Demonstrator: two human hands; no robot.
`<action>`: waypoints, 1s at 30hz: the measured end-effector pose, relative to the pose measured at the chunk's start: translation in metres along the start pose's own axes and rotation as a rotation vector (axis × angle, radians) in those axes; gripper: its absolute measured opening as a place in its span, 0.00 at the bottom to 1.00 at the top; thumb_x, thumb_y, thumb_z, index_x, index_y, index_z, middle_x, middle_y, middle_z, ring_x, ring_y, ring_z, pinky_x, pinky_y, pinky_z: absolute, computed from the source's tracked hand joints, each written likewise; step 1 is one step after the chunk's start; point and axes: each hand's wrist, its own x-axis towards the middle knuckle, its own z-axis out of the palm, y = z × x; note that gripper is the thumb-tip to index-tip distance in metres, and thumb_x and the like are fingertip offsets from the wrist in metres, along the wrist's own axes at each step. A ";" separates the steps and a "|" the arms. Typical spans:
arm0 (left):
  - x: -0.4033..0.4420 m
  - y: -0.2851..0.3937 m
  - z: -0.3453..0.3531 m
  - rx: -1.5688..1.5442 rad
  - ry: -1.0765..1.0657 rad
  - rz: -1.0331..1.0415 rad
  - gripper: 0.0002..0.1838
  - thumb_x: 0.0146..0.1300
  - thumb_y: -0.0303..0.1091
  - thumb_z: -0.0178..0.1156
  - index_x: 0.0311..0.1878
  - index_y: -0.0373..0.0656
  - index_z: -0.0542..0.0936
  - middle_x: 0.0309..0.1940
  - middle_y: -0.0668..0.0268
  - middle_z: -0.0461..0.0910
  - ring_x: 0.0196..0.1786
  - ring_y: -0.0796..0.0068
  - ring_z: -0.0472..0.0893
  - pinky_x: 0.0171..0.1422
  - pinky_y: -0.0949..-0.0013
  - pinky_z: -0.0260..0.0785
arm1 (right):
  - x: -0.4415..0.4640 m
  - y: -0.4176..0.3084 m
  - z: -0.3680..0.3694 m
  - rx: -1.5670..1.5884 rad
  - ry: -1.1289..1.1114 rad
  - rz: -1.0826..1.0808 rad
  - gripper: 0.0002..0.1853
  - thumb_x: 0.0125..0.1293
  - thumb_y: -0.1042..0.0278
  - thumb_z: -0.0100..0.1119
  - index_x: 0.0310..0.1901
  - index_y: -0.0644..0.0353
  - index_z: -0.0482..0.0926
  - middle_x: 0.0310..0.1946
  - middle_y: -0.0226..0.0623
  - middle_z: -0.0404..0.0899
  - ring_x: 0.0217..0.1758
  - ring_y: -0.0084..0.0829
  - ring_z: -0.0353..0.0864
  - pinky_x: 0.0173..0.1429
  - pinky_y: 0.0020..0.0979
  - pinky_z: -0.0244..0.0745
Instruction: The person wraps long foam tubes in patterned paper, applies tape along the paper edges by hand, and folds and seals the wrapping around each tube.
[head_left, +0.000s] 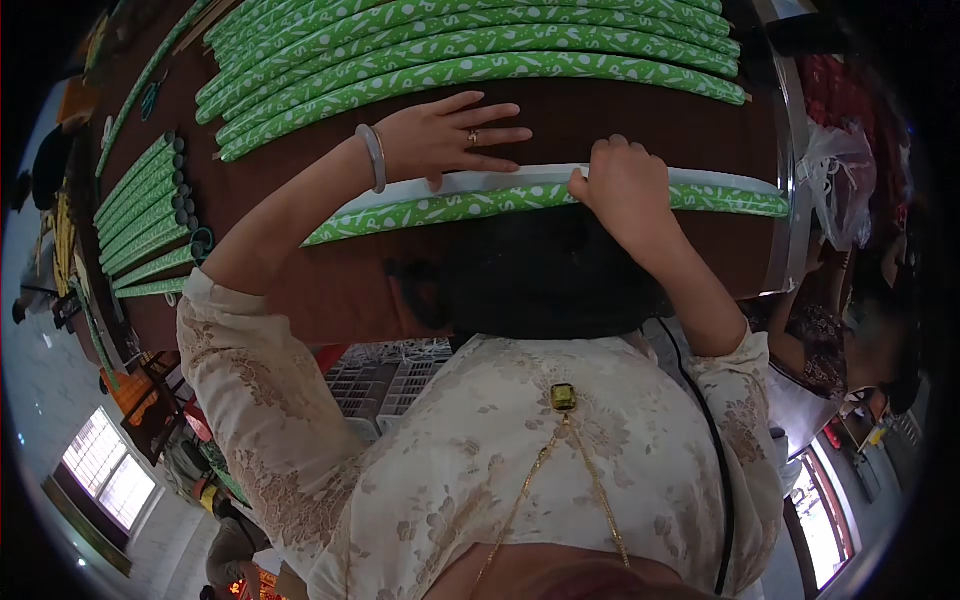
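Note:
A long green strip of white-patterned paper (440,210), partly rolled, lies across the brown table before me, its white edge turned up along the far side. My left hand (450,142) rests flat at that white edge with its fingers spread; it wears a ring and a bangle. My right hand (628,190) is closed over the roll right of the middle, thumb on the white edge. What its curled fingers hold underneath is hidden. Behind both hands lie several finished-looking green patterned rolls (480,72), side by side.
Several shorter green tubes (150,225) lie at the left, with dark scissors handles (202,243) beside them. A clear plastic bag (838,180) hangs past the table's right edge. A dark object (550,270) sits between my body and the table. Another person's arm (790,345) shows at right.

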 end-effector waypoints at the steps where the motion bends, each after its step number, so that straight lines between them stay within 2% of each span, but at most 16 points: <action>1: 0.000 0.000 0.000 0.012 0.000 0.005 0.54 0.30 0.52 0.67 0.69 0.72 0.55 0.74 0.77 0.42 0.75 0.68 0.43 0.77 0.59 0.40 | 0.000 0.000 0.001 -0.005 0.022 -0.003 0.14 0.48 0.58 0.62 0.22 0.62 0.77 0.23 0.38 0.75 0.26 0.35 0.79 0.27 0.32 0.77; 18: 0.005 0.000 -0.001 0.107 -0.034 0.030 0.53 0.32 0.54 0.65 0.69 0.72 0.55 0.74 0.77 0.41 0.75 0.68 0.42 0.78 0.59 0.37 | 0.002 -0.002 0.003 -0.036 0.030 -0.001 0.13 0.48 0.59 0.63 0.22 0.62 0.77 0.22 0.37 0.76 0.26 0.34 0.80 0.28 0.32 0.77; 24: 0.008 0.003 -0.001 0.230 -0.039 0.104 0.52 0.34 0.54 0.65 0.69 0.71 0.55 0.73 0.84 0.42 0.76 0.70 0.40 0.78 0.60 0.35 | 0.003 -0.002 -0.001 -0.047 -0.023 -0.005 0.14 0.48 0.58 0.63 0.23 0.62 0.78 0.23 0.38 0.76 0.28 0.34 0.80 0.29 0.32 0.77; 27: 0.013 0.005 0.001 0.305 0.025 0.139 0.46 0.38 0.53 0.65 0.66 0.65 0.60 0.73 0.85 0.44 0.76 0.71 0.40 0.78 0.60 0.34 | 0.001 0.002 -0.005 -0.047 -0.038 -0.026 0.15 0.50 0.56 0.63 0.25 0.62 0.78 0.24 0.38 0.76 0.29 0.34 0.80 0.30 0.33 0.78; 29: 0.019 0.006 -0.001 0.344 -0.025 0.187 0.36 0.43 0.50 0.64 0.59 0.60 0.66 0.72 0.84 0.45 0.76 0.73 0.40 0.78 0.60 0.35 | -0.003 0.008 -0.012 0.010 -0.066 -0.053 0.19 0.54 0.51 0.62 0.27 0.63 0.79 0.24 0.38 0.76 0.30 0.36 0.81 0.30 0.34 0.77; 30: 0.021 0.007 0.000 0.343 -0.020 0.190 0.36 0.43 0.50 0.64 0.59 0.60 0.66 0.72 0.84 0.45 0.76 0.73 0.40 0.78 0.60 0.35 | -0.003 0.012 -0.013 0.006 -0.069 -0.049 0.19 0.54 0.51 0.62 0.27 0.63 0.79 0.24 0.38 0.76 0.30 0.36 0.81 0.30 0.34 0.77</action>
